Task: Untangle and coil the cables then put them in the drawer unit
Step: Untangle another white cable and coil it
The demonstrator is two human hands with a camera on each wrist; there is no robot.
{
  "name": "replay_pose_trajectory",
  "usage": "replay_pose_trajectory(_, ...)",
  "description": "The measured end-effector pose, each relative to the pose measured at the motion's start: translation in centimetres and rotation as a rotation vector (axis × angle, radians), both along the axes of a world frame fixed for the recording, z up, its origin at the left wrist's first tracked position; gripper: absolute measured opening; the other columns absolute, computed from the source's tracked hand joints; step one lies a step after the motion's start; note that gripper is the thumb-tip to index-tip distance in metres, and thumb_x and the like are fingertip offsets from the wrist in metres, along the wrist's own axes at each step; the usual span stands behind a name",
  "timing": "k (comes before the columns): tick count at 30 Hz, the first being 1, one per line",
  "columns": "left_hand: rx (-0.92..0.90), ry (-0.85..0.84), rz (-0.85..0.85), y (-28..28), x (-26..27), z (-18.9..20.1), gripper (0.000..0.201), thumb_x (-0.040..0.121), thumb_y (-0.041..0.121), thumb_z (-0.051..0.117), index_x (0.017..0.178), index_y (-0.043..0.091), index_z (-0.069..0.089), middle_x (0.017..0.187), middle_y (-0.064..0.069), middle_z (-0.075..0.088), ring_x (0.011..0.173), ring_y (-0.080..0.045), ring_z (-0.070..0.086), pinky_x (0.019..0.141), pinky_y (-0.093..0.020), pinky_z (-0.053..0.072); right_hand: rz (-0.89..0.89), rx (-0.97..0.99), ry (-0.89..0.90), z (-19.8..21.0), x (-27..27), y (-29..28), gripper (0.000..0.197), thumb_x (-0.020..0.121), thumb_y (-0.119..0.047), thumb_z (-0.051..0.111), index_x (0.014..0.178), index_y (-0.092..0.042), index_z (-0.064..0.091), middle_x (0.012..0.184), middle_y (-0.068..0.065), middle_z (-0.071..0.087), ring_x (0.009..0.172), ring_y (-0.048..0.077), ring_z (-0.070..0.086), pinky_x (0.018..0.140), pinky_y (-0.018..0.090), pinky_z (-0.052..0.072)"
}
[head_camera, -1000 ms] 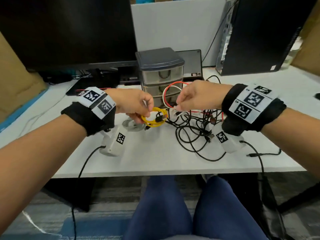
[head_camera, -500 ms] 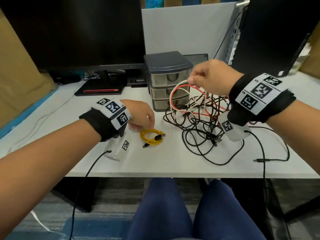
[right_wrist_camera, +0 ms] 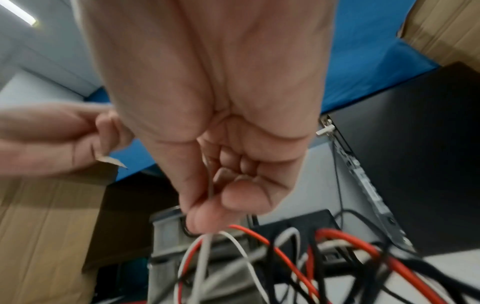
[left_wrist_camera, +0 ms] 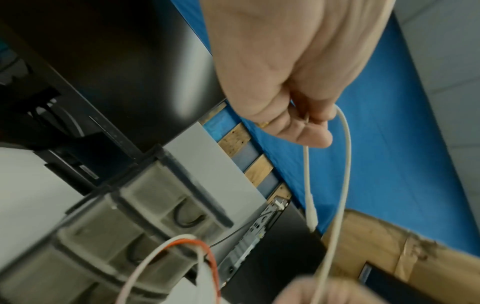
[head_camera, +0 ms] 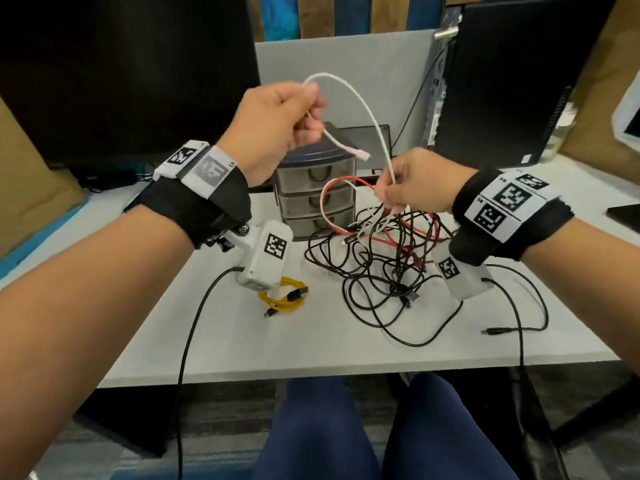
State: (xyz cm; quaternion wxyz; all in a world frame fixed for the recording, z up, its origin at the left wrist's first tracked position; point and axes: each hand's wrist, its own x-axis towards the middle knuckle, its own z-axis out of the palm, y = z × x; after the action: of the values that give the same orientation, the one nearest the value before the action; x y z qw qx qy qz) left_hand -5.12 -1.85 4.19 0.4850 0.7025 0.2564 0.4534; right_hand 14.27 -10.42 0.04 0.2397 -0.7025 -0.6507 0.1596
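Above desk (head_camera: 214, 341), left hand (head_camera: 273, 126) and right hand (head_camera: 415, 188) each pinch white cable (head_camera: 367, 109).

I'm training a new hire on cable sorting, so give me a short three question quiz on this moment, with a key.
1. True or false: the yellow cable already lies coiled on the desk.
2. Which cable does the left hand hold in its grip? A red, B white, C black.
3. Fill in: the three drawers of the drawer unit are all ____.

Key:
1. True.
2. B; the white cable arcs from it down to the right hand, which also grips it above the tangle.
3. Closed.
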Motion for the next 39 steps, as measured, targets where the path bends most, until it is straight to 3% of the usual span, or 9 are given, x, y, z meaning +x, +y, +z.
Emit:
replay_pose_trajectory(6, -0.091, -0.416, -0.031, 1.9, -0.7, 3.2, 0.024, 0.101, 0.021, 0.043, 0.093, 0.005, 0.06, 0.078, -0.004, 0.059, 0.067, -0.008, 0.059, 0.065, -0.019, 0.052, -0.093, -0.139, 0.122, -2.7, 1.3, 0.7, 0.015, 0.094, -0.007, 0.052, 0.087, -0.008, 0.066, 0.085, 0.011, 0.071, 0.062, 0.01, 0.064, 0.057, 0.021, 0.052)
replay_pose_trajectory(12, -0.162, 0.026, 0.085, 0.8, 0.9, 0.3, 0.027, 0.101, 0.022, 0.041, 0.093, 0.004, 0.059, 0.079, -0.009, 0.062, 0.062, -0.01, 0.065, 0.058, -0.017, 0.054, -0.324, 0.373, 0.653, 0.9, 2.1, 1.0, 0.025, 0.095, -0.009, 0.054, 0.115, -0.013, 0.04, 0.081, 0.013, 0.064, 0.053, 0.019, 0.06, 0.048, 0.027, 0.052)
replay_pose_trajectory(15, -0.15, 0.076, 0.065, 0.4, 1.7, -1.0, 0.017, 0.101, 0.016, 0.041, 0.095, 0.006, 0.053, 0.081, -0.01, 0.065, 0.059, -0.009, 0.066, 0.058, -0.017, 0.055, -0.287, 0.403, 0.555, 1.7, 2.1, 1.0, 0.039, 0.092, -0.01, 0.059, 0.125, -0.018, 0.04, 0.104, 0.01, 0.058, 0.07, 0.017, 0.065, 0.057, 0.028, 0.058)
replay_pose_trajectory(18, -0.17, 0.06, 0.027, 0.1, 2.3, -1.1, 0.015, 0.101, 0.015, 0.041, 0.092, 0.007, 0.051, 0.081, -0.01, 0.067, 0.058, -0.008, 0.065, 0.057, -0.017, 0.055, -0.24, 0.348, 0.195, 1.3, 2.1, 0.6, 0.036, 0.092, -0.015, 0.06, 0.127, -0.023, 0.055, 0.13, 0.001, 0.047, 0.098, 0.017, 0.062, 0.084, 0.035, 0.057)
replay_pose_trajectory(23, -0.222, 0.009, -0.026, -0.6, 3.3, -1.2, 0.014, 0.101, 0.013, 0.042, 0.092, 0.006, 0.05, 0.079, -0.009, 0.067, 0.055, -0.006, 0.064, 0.054, -0.014, 0.053, 0.097, 0.105, 0.417, 0.7, -0.3, -0.4, 0.035, 0.096, -0.028, 0.053, 0.13, -0.019, 0.052, 0.103, -0.004, 0.07, 0.102, 0.005, 0.06, 0.091, 0.019, 0.044)
replay_pose_trajectory(28, -0.159, -0.036, 0.017, -0.3, 3.6, -1.4, 0.03, 0.097, 0.005, 0.049, 0.12, 0.019, 0.035, 0.083, -0.006, 0.067, 0.055, -0.006, 0.057, 0.051, -0.015, 0.046, 0.188, 0.123, 0.449, 0.6, -0.2, -0.9, 0.025, 0.1, -0.018, 0.044, 0.087, -0.012, 0.064, 0.056, -0.002, 0.056, 0.068, 0.024, 0.052, 0.085, 0.044, 0.046)
replay_pose_trajectory(32, -0.095, 0.195, -0.091, -0.5, 4.4, -1.7, 0.019, 0.096, 0.007, 0.042, 0.097, 0.016, 0.06, 0.081, -0.003, 0.068, 0.06, -0.008, 0.057, 0.055, -0.017, 0.043, 0.237, 0.21, 0.987, 2.2, 0.1, -2.1, 0.029, 0.102, -0.01, 0.032, 0.083, -0.009, 0.054, 0.061, 0.003, 0.065, 0.059, 0.017, 0.059, 0.066, 0.03, 0.045)
replay_pose_trajectory(36, 0.035, 0.59, -0.288, -1.9, 5.4, -4.0, 0.01, 0.095, 0.013, 0.053, 0.088, 0.014, 0.061, 0.067, 0.002, 0.066, 0.053, -0.007, 0.057, 0.053, -0.018, 0.043, 0.107, 0.443, 1.391, 3.7, 1.0, -1.8, 0.016, 0.099, -0.007, 0.039, 0.099, -0.004, 0.055, 0.105, 0.016, 0.07, 0.096, 0.023, 0.07, 0.081, 0.031, 0.057)
replay_pose_trajectory(39, 0.05, 0.885, -0.486, -2.8, 5.7, -5.7, 0.014, 0.097, 0.019, 0.052, 0.085, 0.018, 0.059, 0.074, -0.001, 0.07, 0.059, -0.009, 0.063, 0.053, -0.017, 0.047, -0.061, 0.585, 1.138, 3.3, 2.4, -1.2, 0.015, 0.098, -0.013, 0.045, 0.096, -0.012, 0.06, 0.108, 0.005, 0.064, 0.107, 0.014, 0.062, 0.095, 0.032, 0.05)
